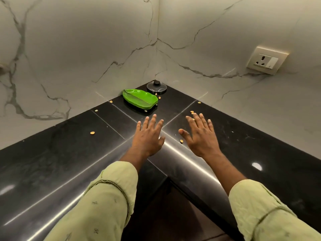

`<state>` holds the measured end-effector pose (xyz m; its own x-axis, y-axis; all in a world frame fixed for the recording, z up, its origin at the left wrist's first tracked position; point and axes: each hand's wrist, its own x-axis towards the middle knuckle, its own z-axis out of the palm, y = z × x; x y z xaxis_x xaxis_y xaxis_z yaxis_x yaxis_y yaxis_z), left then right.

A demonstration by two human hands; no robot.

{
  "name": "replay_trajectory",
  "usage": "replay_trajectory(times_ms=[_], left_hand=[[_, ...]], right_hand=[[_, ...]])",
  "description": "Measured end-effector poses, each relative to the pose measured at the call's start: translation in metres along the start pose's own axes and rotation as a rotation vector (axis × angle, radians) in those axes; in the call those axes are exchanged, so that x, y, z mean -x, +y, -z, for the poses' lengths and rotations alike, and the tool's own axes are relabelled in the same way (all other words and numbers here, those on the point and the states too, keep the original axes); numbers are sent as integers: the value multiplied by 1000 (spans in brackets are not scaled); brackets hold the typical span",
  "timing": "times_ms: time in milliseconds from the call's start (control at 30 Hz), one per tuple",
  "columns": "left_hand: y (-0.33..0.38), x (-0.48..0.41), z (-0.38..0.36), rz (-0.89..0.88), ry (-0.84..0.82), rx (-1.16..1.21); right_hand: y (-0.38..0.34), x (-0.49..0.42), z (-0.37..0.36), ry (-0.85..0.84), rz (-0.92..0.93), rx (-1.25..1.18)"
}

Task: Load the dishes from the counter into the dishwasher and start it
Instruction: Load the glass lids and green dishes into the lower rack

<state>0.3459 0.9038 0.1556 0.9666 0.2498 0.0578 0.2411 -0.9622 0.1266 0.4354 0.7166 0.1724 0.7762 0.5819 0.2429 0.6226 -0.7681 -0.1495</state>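
Note:
A stack of green leaf-shaped plates [140,100] lies on the black counter [69,153] near the inner corner. Behind it, tight in the corner, rests a small glass lid with a black knob [156,87]. My left hand [149,136] hovers palm down over the counter, fingers spread, just short of the plates and holding nothing. My right hand [199,134] is stretched out beside it, also palm down with fingers apart and empty. Both arms wear pale green sleeves.
Several yellow seeds [92,132] are scattered over the L-shaped counter. Marble walls meet in the corner behind. A wall socket with a switch [266,60] sits on the right wall. A dark floor shows below the counter's inner edge.

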Motion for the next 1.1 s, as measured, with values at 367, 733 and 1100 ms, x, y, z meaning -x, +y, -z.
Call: replay_trajectory(times_ms=[367, 733, 1100], left_hand=[[-48, -109, -29, 6, -162, 9], [-57, -210, -68, 32, -342, 63], [-61, -298, -95, 43, -714, 7]], right_hand=[[7, -109, -46, -120, -6, 22], [33, -223, -97, -237, 107, 15], [47, -353, -165, -281, 312, 130]])
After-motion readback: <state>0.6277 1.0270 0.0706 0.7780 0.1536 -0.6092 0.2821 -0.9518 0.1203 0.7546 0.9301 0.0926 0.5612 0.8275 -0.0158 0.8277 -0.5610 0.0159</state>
